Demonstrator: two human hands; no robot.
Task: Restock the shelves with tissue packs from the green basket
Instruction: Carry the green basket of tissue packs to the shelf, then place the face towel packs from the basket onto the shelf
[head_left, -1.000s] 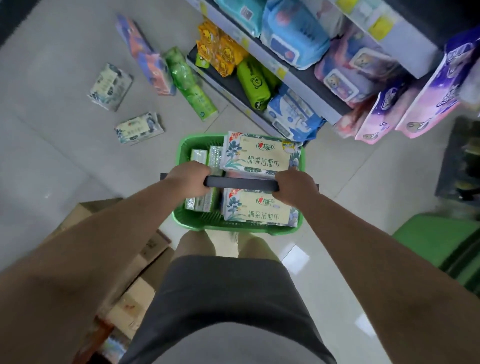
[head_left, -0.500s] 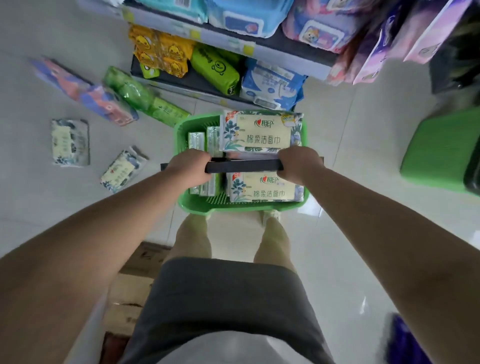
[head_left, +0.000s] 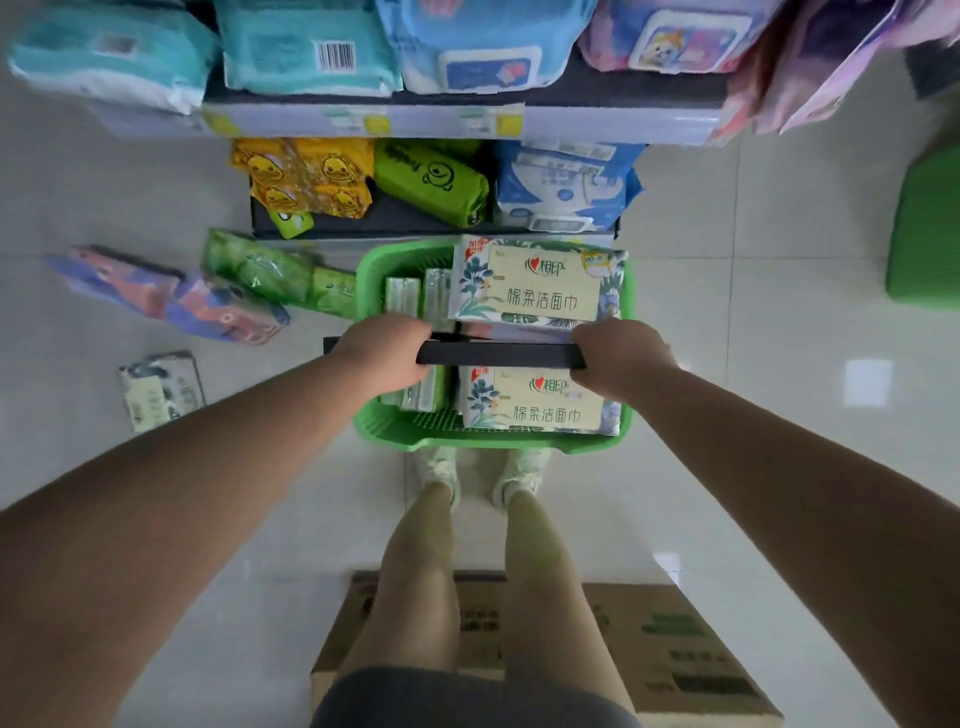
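While both my hands are wrapped tight around the black handle (head_left: 498, 355), left hand (head_left: 384, 353) and right hand (head_left: 618, 356), the green basket (head_left: 405, 260) sits mid-frame right in front of the bottom shelf (head_left: 395, 218). Best bet, I reckon: set it down flat and close, then free a hand. Two big floral facial-tissue packs (head_left: 540, 286) fill its right side, with slimmer green packs (head_left: 402, 296) standing on the left.

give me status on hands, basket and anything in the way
Left hand and right hand both grip black handle. Green basket loaded with tissue packs, facing bottom shelf. Packs on floor left.
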